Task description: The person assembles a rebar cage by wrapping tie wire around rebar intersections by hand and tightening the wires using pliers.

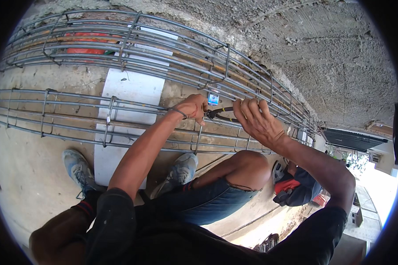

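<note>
Pincers with dark handles and yellow bands [222,113] lie across the top bars of the nearer steel rebar cage [142,127]. My right hand [260,121] is closed around their handles, which stand somewhat apart. The jaws are at a bar joint just beside my left hand [195,107]. That hand is bent over the same joint, fingers curled; whether it pinches a tie wire is hidden. A thin dark loop is around my left wrist. Beyond, a second rebar cage [132,49] with several stirrups runs alongside. A small blue and white packet [213,99] lies between the cages.
A white board [132,84] lies under both cages. A red object [86,43] shows behind the far cage, next to a rough concrete wall [334,63]. My shoes [182,169] are close to the near cage. Dark and red cloth [295,190] lies at the right.
</note>
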The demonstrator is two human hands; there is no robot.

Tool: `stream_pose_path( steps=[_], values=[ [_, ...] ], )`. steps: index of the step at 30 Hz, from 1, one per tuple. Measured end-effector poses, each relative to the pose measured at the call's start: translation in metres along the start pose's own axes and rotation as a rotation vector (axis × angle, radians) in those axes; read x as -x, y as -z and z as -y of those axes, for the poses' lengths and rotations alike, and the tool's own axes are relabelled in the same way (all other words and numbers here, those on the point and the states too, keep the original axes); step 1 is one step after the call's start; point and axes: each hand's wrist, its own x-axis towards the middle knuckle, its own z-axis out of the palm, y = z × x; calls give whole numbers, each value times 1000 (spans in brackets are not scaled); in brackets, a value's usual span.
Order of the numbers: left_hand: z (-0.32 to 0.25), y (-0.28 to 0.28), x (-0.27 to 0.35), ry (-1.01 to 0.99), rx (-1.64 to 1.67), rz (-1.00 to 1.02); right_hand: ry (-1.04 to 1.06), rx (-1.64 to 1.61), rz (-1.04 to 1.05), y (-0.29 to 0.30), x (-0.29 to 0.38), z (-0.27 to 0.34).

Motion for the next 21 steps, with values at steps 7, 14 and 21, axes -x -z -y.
stream_pose_path(
  steps=[7,14,21],
  values=[
    [-4,-2,0,25,6,-3,-101,-74,-71,-10,20,9],
    [-9,2,0,45,-33,20,-30,-199,58,-17,-1,-9],
    [-2,-5,5,21,-1,-49,-108,-855,653,-22,-20,-29]
  ],
)
